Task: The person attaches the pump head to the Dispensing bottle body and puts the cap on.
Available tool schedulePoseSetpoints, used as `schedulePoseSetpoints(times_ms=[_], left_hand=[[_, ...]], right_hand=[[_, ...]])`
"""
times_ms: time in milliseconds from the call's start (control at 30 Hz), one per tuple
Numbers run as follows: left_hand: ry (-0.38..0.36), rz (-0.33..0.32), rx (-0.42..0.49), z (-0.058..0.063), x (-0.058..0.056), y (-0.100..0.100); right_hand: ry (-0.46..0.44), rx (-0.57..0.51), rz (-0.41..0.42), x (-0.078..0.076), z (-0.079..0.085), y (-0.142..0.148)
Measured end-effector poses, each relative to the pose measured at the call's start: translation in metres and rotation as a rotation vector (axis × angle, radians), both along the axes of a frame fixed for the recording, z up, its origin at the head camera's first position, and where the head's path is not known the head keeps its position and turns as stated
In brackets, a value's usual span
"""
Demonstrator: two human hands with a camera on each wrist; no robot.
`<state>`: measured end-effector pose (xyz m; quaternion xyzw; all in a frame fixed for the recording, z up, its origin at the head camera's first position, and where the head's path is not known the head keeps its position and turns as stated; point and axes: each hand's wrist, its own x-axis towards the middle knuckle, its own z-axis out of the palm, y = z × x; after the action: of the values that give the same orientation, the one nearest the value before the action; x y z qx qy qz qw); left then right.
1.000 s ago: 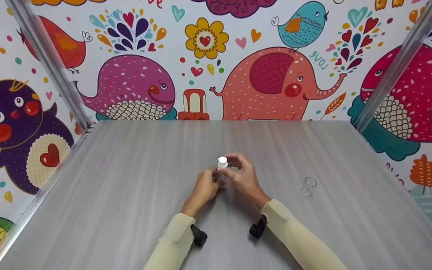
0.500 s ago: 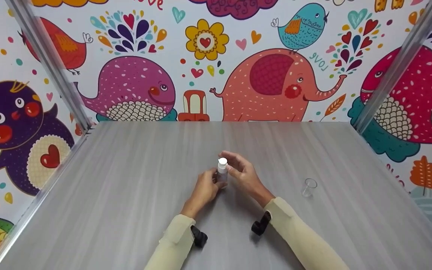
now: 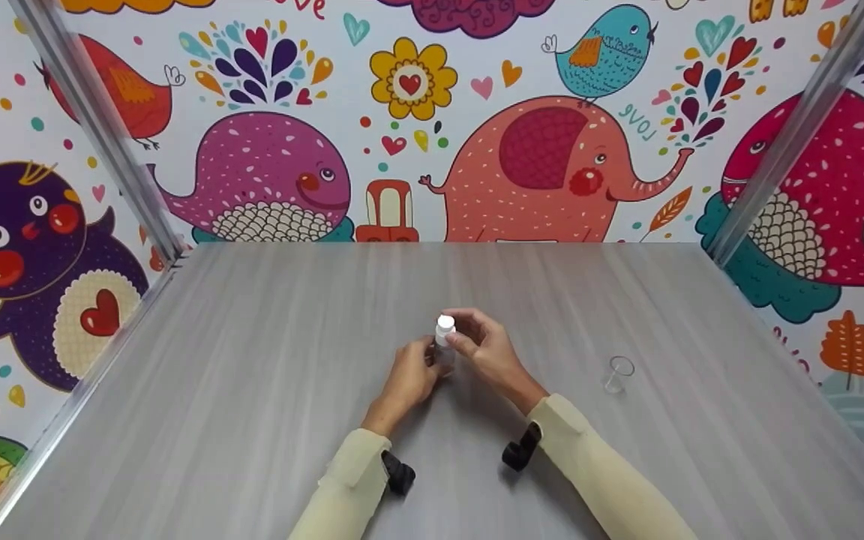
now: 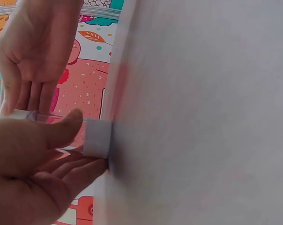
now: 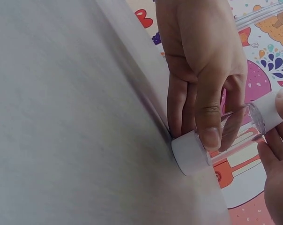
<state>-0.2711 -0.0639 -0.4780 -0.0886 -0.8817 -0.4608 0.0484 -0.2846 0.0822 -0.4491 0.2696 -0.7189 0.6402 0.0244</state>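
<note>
Near the middle of the table stands a small clear bottle with a white top and a white base. My left hand grips its lower body, thumb on one side and fingers on the other, with the base down on the tabletop. From the right, my right hand pinches the white top between thumb and fingers; in the right wrist view, this hand shows only partly at the edge. Off to the right sits a small clear cylinder with a round rim, like a bottle's overcap.
The grey wood-grain table runs back to a wall printed with cartoon animals. Metal posts stand at its far corners. Black wrist mounts sit below both sleeves.
Half a second ago my right fingers were spread off the white top; now they are closed on it again. The left hand, the bottle and the clear cylinder have stayed in place.
</note>
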Motion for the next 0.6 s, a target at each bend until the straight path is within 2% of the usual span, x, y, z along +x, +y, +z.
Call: schedulePoseSetpoints(times_ms=[333, 600], left_hand=[[0.013, 0.002, 0.010, -0.0008, -0.0008, 0.0000], [0.004, 0.008, 0.014, -0.0013, -0.0004, 0.0013]], right_hand=[[-0.011, -0.017, -0.062, 0.0015, 0.0009, -0.0046], [0.005, 0.016, -0.082, 0.0011, 0.0018, -0.0030]])
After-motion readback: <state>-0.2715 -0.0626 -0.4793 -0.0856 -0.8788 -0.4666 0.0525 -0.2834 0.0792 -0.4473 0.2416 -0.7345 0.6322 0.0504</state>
